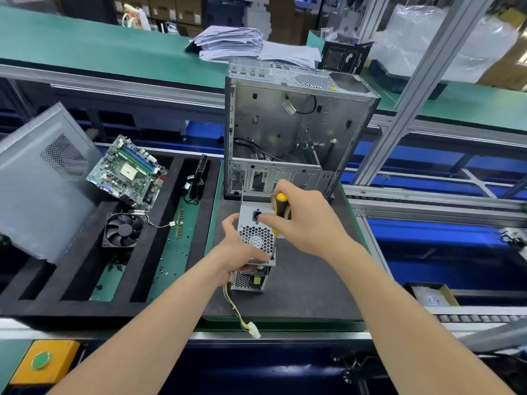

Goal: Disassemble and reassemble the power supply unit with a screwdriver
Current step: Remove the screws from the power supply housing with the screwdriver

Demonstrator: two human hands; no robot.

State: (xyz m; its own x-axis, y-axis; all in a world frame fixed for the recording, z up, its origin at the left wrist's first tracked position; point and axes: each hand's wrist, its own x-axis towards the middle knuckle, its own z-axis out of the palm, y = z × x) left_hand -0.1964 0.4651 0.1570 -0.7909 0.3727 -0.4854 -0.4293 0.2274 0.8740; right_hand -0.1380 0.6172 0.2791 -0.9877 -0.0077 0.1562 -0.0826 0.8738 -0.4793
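Note:
A small silver power supply unit (256, 238) stands on end on the dark mat, its honeycomb vent and power socket facing up toward me. My left hand (238, 252) grips its left side, thumb over the lower edge of the top panel. My right hand (302, 220) holds a yellow-and-black screwdriver (279, 208) against the unit's right side; the tip is hidden behind the unit and my fingers. Yellow and black wires with a white connector (253, 332) trail from the unit's bottom toward the front edge.
An open, empty computer case (288, 129) stands right behind the unit. To the left, a black foam tray (85, 269) holds a motherboard (127, 172), a fan (124, 229), a RAM stick and loose screws. A grey side panel (37, 178) leans at far left.

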